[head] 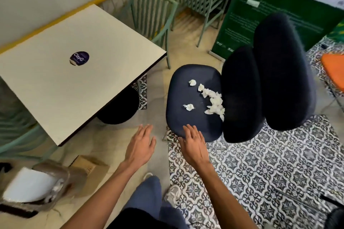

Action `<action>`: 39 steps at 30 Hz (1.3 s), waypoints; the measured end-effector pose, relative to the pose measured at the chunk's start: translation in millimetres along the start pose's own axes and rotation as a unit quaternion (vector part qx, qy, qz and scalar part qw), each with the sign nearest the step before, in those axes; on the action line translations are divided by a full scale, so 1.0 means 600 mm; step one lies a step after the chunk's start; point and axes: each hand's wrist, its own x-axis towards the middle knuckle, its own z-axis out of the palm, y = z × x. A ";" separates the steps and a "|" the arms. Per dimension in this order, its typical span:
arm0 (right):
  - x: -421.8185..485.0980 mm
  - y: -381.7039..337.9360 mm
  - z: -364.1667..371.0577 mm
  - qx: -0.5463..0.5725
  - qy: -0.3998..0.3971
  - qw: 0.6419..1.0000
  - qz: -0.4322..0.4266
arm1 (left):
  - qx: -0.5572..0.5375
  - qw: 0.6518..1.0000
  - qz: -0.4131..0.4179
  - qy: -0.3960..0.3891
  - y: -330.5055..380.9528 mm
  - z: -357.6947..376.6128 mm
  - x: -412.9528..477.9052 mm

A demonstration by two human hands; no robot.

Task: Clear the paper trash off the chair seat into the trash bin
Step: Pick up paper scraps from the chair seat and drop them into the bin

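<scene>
A dark blue chair seat [188, 119] carries crumpled white paper. One ball [192, 82] lies near the far side, another ball [189, 107] lies alone nearer me, and a pile of scraps [214, 101] sits against the dark backrest [242, 95]. My right hand [193, 143] is flat with straight fingers over the seat's near edge, holding nothing. My left hand [142, 144] hovers open over the floor left of the chair. The trash bin [35, 186], lined with a clear bag and holding white material, stands at the lower left.
A cream square table [78, 72] with a round sticker stands left of the chair. Green metal chairs [154, 11] line the back wall. A green banner [242, 20] stands behind the chair, an orange seat [334, 69] at right. A cardboard piece [87, 165] lies by the bin.
</scene>
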 end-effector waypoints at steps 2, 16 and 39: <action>0.020 0.036 -0.008 0.008 0.001 1.000 0.018 | 0.005 1.000 0.009 -0.017 0.030 0.014 0.035; 0.257 0.225 -0.040 0.008 -0.035 0.997 0.068 | -0.019 0.994 0.026 -0.100 0.185 0.126 0.370; 0.848 0.439 0.126 -0.051 -0.107 0.993 -0.007 | 0.051 0.959 0.031 -0.277 0.138 0.529 0.672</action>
